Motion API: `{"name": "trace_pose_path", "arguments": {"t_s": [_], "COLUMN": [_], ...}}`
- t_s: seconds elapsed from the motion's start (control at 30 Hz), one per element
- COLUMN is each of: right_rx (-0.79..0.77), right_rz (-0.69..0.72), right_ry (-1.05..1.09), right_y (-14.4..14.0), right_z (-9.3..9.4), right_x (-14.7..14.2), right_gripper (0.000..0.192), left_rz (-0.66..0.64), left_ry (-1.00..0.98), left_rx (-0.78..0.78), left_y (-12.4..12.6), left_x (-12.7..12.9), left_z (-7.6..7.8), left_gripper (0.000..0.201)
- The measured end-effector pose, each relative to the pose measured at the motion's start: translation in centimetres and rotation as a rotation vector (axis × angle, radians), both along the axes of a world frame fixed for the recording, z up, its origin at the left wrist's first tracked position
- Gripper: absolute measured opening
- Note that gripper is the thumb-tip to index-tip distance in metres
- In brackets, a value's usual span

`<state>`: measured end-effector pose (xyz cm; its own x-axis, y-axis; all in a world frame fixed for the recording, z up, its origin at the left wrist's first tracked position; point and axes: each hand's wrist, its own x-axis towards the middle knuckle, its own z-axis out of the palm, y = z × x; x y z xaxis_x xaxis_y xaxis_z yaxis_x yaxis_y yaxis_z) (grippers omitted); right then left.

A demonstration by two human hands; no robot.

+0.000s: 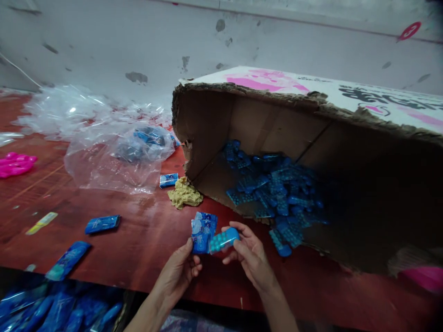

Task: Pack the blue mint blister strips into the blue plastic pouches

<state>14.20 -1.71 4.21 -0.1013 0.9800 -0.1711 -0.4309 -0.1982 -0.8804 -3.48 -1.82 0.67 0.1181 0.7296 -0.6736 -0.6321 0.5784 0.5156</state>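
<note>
Head view, read left to right. Pink pieces point(15, 164) lay at the far left edge of the red worktop point(145, 240), with crumpled clear plastic bags point(114, 147) behind. Loose blue packets point(102, 223) sat flat nearer you, within reach. A yellow rag point(185, 194) lay just beside the mouth of the cardboard box point(263, 120).

Your left hand point(180, 272) was closed on a flat blue sachet point(203, 232), thumb on its lower edge, held upright, probably so its open end faced the other piece. Your right hand point(251, 253) pinched a blue studded strip point(224, 240) between thumb and fingertips, one end touching the sachet. Both wrists rose from below and met just in front of the box.

The box lay tipped on its side, opening toward you, so the heap of blue strips point(277, 193) spilled to its lip, near your right hand.
</note>
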Motion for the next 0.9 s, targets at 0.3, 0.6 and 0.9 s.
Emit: {"name": "trace_pose_path", "arguments": {"t_s": [0.3, 0.6, 0.9], "right_rx": [0.093, 0.149, 0.175], "right_rz": [-0.029, -0.002, -0.051], "right_ry": [0.027, -0.016, -0.083], "right_y": [-1.2, -2.0, -2.6], "right_z": [-0.8, -0.7, -0.3], "right_x": [0.0, -0.7, -1.1], "right_gripper": [0.035, 0.036, 0.036], "left_rz": [0.019, 0.041, -0.003], "left_ry": [0.018, 0.000, 0.036], "left_rx": [0.012, -0.002, 0.080], "left_y": [-0.2, 0.0, 0.1], "left_x": [-0.2, 0.1, -0.3], "left_z": [-0.1, 0.4, 0.7], "left_gripper": [0.014, 0.011, 0.017]}}
